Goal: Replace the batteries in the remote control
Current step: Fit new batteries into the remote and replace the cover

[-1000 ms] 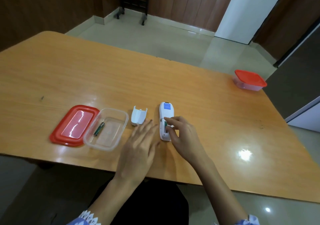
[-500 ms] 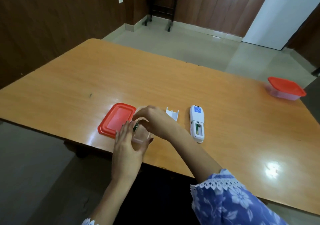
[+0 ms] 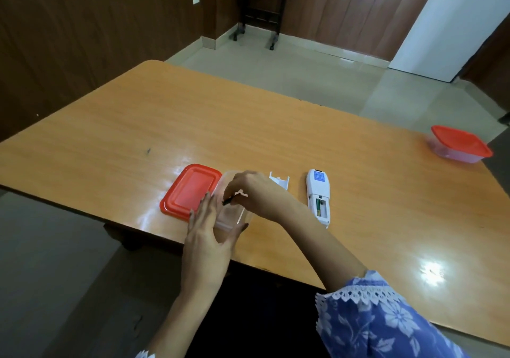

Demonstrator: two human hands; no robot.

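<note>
Done: white plastic battery cover (image 3: 280,180) off; one cell seated in your white remote control (image 3: 318,196).
Left: second cell, cover.
Hands: your right hand (image 3: 255,193) pinches small dark battery (image 3: 228,201); left hand (image 3: 205,232) spread, bracing clear plastic tub (image 3: 234,215).

My right hand (image 3: 254,192) hides most of the battery (image 3: 228,201) and part of the back cover (image 3: 280,181); my left hand (image 3: 207,236) blocks the clear box's (image 3: 234,214) near corner; remote (image 3: 318,196) label too small to read

I see an indoor room, probably an office or meeting room: dark wood-panelled walls (image 3: 82,40), pale tiled floor (image 3: 303,81), a white door (image 3: 447,26), and a large orange wooden counter (image 3: 248,131).
</note>
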